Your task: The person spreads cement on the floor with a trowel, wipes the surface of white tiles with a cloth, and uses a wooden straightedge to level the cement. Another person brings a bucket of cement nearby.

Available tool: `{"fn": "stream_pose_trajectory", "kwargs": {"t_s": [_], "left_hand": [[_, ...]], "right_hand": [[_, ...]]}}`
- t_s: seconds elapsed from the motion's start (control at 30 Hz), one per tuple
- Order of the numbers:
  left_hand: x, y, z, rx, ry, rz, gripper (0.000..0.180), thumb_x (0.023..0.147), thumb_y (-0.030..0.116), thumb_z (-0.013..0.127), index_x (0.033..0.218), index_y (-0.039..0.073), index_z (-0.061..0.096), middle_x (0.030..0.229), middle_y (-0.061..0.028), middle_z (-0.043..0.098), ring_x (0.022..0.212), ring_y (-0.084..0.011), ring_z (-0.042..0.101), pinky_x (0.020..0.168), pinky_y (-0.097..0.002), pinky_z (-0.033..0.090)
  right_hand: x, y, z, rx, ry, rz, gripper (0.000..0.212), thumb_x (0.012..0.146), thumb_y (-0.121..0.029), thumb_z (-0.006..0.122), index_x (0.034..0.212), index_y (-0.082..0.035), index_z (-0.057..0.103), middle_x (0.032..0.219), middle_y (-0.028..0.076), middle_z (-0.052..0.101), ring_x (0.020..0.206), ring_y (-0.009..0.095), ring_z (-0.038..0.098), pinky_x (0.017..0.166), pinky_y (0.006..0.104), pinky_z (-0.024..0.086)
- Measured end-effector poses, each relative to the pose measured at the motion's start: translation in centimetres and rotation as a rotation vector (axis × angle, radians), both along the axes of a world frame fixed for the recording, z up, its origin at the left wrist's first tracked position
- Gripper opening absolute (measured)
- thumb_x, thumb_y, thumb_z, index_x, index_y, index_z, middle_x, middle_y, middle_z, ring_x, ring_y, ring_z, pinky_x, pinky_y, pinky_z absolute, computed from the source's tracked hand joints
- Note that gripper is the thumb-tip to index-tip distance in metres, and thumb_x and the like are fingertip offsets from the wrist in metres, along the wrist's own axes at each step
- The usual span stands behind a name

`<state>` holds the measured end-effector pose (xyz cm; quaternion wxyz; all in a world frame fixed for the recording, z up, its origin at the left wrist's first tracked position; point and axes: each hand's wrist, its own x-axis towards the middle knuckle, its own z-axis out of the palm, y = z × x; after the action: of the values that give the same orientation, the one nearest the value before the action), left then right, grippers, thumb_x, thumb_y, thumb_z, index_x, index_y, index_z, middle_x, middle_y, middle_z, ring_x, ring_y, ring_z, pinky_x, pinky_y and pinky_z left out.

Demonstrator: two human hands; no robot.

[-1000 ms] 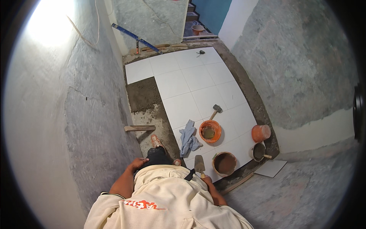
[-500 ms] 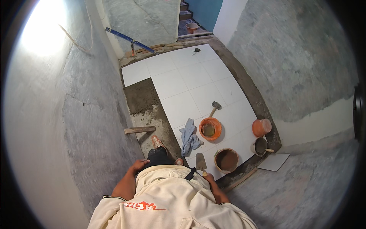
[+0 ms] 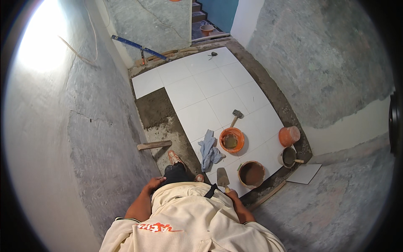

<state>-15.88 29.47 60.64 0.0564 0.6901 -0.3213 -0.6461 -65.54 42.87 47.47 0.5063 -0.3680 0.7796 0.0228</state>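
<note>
In my right hand (image 3: 231,194), low at the front, a trowel (image 3: 223,178) is gripped by its wooden handle, its flat grey blade lying over the white tiles. My left hand (image 3: 155,183) is at the thigh of my dark trousers (image 3: 175,174), fingers closed at the cloth. Beside the trowel stands a bucket of brown mortar (image 3: 252,174). Beyond it are an orange bucket (image 3: 232,140) with a wet mix, a crumpled blue-grey cloth (image 3: 208,150) and a mallet (image 3: 237,114) with a wooden handle.
White tiles (image 3: 197,86) cover most of the floor; a patch of mortar (image 3: 155,108) lies left. A wood block (image 3: 154,145) rests by my foot. At right are a tipped orange bucket (image 3: 289,136), a small pot (image 3: 289,156) and a loose tile (image 3: 304,173). A blue level (image 3: 140,47) leans far left.
The view has shifted slightly. My right hand still holds the trowel, and my left hand stays at the thigh; nothing else has visibly moved.
</note>
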Motion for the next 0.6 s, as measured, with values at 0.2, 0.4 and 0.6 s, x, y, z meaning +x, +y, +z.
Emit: {"fn": "stream_pose_trajectory", "kwargs": {"t_s": [0.2, 0.4, 0.6], "left_hand": [[-0.8, -0.6, -0.2, 0.002, -0.021, -0.050, 0.058, 0.099, 0.047, 0.072, 0.136, 0.001, 0.070, 0.128, -0.0113, 0.075, 0.112, -0.0216, 0.069, 0.101, -0.0352, 0.052], [0.1, -0.5, -1.9, -0.012, -0.034, -0.063, 0.061, 0.098, 0.048, 0.072, 0.135, 0.000, 0.070, 0.129, -0.0128, 0.074, 0.115, -0.0236, 0.069, 0.103, -0.0361, 0.051], [-1.3, -1.4, -0.9, 0.015, -0.038, -0.095, 0.059, 0.098, 0.048, 0.072, 0.133, 0.000, 0.072, 0.126, -0.0132, 0.075, 0.112, -0.0236, 0.069, 0.100, -0.0362, 0.052]], "right_hand": [[-0.9, 0.9, -1.6, -0.046, 0.058, 0.010, 0.065, 0.073, -0.055, 0.081, 0.113, -0.005, 0.076, 0.109, 0.022, 0.077, 0.105, 0.039, 0.074, 0.090, 0.0483, 0.057], [-0.5, 1.1, -2.0, -0.061, 0.043, 0.014, 0.064, 0.072, -0.055, 0.081, 0.113, -0.005, 0.076, 0.110, 0.022, 0.077, 0.105, 0.039, 0.074, 0.091, 0.0477, 0.057], [-1.3, 1.7, -1.6, -0.079, 0.087, 0.008, 0.065, 0.073, -0.055, 0.081, 0.114, -0.005, 0.075, 0.111, 0.022, 0.077, 0.107, 0.040, 0.073, 0.091, 0.0482, 0.057]]}}
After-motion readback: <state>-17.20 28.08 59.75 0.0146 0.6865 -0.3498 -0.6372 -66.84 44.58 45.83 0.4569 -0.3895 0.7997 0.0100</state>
